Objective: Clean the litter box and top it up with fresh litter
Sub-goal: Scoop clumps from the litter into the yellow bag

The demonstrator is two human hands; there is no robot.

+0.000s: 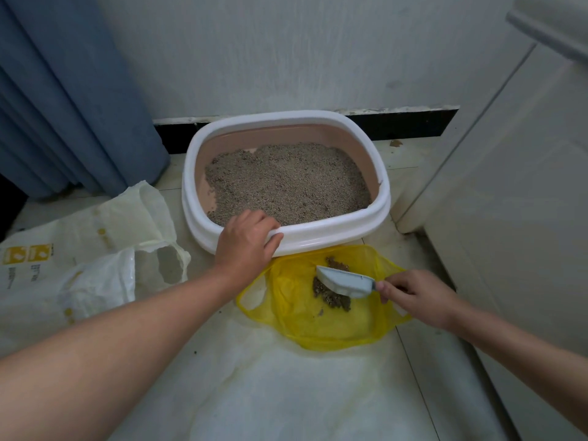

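Note:
A white-rimmed, pink-walled litter box [321,240] stands on the floor against the wall, filled with grey-brown litter [286,183]. My left hand [246,245] grips its near rim, fingers curled over the edge. My right hand [416,297] holds the handle of a pale blue scoop [345,281], turned on its side over a yellow plastic bag [299,316] spread open on the floor in front of the box. Dark clumps of soiled litter [331,299] lie in the bag beneath the scoop.
A white litter bag [79,259] with yellow printing lies open at the left, litter showing through its mouth. A blue curtain [63,100] hangs at the far left. A white cabinet [515,186] stands close on the right. Pale sheeting covers the near floor.

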